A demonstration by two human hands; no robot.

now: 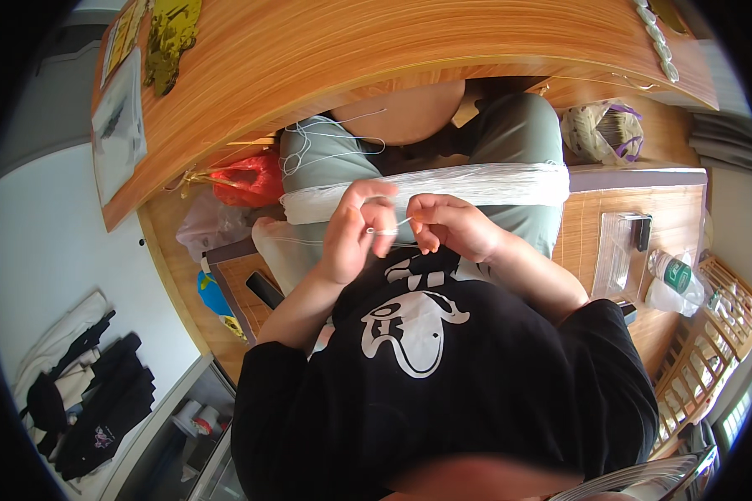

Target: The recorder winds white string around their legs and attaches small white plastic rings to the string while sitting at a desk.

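A thin white cord (404, 222) runs between my two hands above my lap. My left hand (355, 234) is closed with its fingers curled, a small loop of the cord at the fingertips; motion blurs it slightly. My right hand (455, 227) pinches the same cord between thumb and fingers, a short gap away. Just beyond both hands, a thick bundle of white cord (493, 184) lies straight across my thighs. Several loose strands (322, 144) trail over my left knee.
A wooden desk (368, 50) curves in front of me, with a gold foil piece (171, 42) at its left. Below it stand a red plastic bag (249, 179) and a tied bag (603, 131). To my right are a clear tray (622, 250) and a plastic bottle (675, 271); a phone (264, 290) lies left.
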